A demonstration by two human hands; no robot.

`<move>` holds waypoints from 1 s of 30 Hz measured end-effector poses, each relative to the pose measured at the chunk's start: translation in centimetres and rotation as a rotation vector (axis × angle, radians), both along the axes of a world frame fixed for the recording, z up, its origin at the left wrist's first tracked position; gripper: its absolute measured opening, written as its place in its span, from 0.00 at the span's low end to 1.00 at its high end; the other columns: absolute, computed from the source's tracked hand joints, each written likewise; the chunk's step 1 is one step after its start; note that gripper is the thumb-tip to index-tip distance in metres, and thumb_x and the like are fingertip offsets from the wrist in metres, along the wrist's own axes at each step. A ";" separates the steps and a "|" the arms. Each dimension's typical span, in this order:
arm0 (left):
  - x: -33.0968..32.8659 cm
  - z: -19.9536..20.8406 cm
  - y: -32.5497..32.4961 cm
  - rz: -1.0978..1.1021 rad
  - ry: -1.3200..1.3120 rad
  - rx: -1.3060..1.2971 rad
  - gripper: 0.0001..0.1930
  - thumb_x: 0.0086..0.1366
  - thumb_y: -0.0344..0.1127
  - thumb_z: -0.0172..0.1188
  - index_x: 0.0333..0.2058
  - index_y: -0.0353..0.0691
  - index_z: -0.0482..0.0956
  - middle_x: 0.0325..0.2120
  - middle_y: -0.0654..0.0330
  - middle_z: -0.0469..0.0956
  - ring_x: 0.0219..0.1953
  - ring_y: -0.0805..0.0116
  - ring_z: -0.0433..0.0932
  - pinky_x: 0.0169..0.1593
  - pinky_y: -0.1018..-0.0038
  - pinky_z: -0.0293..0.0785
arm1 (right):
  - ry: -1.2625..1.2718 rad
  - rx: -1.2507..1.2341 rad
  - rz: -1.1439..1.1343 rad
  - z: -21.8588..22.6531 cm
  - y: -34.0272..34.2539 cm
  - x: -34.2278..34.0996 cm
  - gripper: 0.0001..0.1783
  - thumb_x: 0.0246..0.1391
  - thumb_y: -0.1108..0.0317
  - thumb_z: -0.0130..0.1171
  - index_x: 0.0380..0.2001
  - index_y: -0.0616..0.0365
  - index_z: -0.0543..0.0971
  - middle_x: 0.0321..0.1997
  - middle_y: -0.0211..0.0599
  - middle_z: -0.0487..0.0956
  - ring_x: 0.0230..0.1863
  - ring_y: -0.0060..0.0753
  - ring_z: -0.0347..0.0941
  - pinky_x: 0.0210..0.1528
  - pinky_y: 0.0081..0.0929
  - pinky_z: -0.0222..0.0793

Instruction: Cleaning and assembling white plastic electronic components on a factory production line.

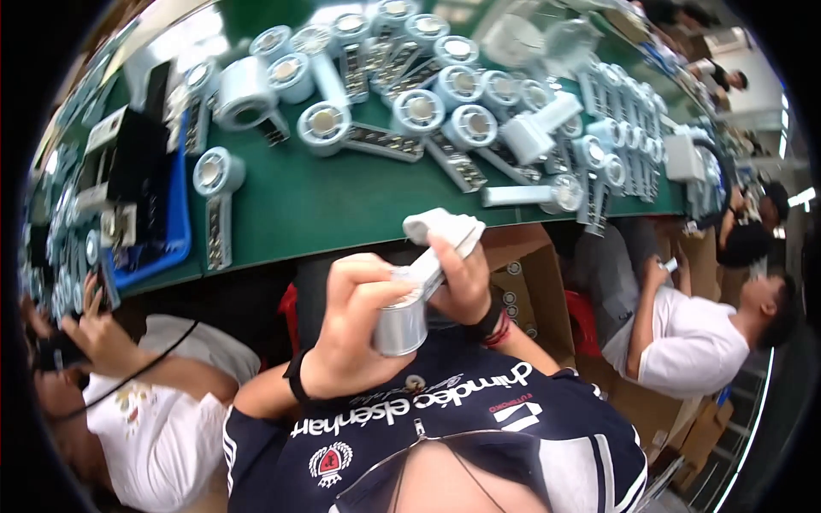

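In front of my chest I hold a pale housing (402, 328) with a drum-shaped head and a straight handle. My left hand (349, 318) is closed around the drum, thumb and fingers on its sides. A crumpled white cloth (445, 229) lies over the far end of the handle. My right hand (463, 280) is closed on that cloth and pinches it against the handle. The handle slants up and to the right; its tip is hidden under the cloth. Nearest on the table stands a similar pale blue unit (219, 175) with its open handle showing metal parts.
Many similar pale blue units (419, 111) cover the far part of the green table (291, 214). A blue tray (175, 231) with a black box stands left. Below the table edge, right, sits an open carton (547, 295). Co-workers sit left (162, 419) and right (684, 338).
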State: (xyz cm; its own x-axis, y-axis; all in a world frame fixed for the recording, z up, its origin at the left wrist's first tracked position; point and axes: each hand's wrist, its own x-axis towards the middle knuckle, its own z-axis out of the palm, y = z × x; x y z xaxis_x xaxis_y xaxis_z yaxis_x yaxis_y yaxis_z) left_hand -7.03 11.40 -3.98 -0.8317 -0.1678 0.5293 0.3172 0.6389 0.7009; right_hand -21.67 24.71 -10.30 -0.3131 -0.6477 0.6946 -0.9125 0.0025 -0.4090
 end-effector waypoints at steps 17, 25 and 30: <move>1.9 -2.2 -18.0 0.845 -0.492 -0.570 0.45 0.45 0.40 0.75 0.61 0.42 0.62 0.46 0.51 0.66 0.50 0.49 0.65 0.54 0.58 0.64 | -0.291 0.119 -1.270 -2.6 31.7 -46.9 0.25 0.46 0.52 0.68 0.37 0.64 0.83 0.33 0.46 0.84 0.37 0.37 0.81 0.42 0.32 0.72; 0.1 0.5 -15.3 0.864 -0.546 -0.536 0.32 0.45 0.33 0.71 0.49 0.41 0.66 0.36 0.50 0.72 0.39 0.47 0.75 0.39 0.59 0.73 | -0.639 -0.242 -0.799 -0.9 42.1 -51.9 0.19 0.63 0.71 0.51 0.55 0.67 0.73 0.44 0.41 0.81 0.41 0.30 0.78 0.43 0.23 0.74; 3.4 7.0 -6.2 0.641 -0.254 -0.521 0.26 0.44 0.26 0.67 0.45 0.40 0.72 0.40 0.54 0.74 0.43 0.49 0.76 0.45 0.62 0.76 | -0.852 -0.260 -0.493 7.5 25.5 -27.5 0.19 0.63 0.76 0.49 0.57 0.61 0.68 0.47 0.41 0.78 0.41 0.27 0.76 0.38 0.22 0.74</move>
State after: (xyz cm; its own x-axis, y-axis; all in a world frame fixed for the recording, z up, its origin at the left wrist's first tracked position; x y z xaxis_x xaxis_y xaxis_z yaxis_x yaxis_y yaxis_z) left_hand -3.62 5.19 3.00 -0.7629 -0.4327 0.4803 -0.3413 0.9006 0.2693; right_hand -49.18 50.25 -2.81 -0.9608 -0.1732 0.2165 -0.2385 0.1179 -0.9640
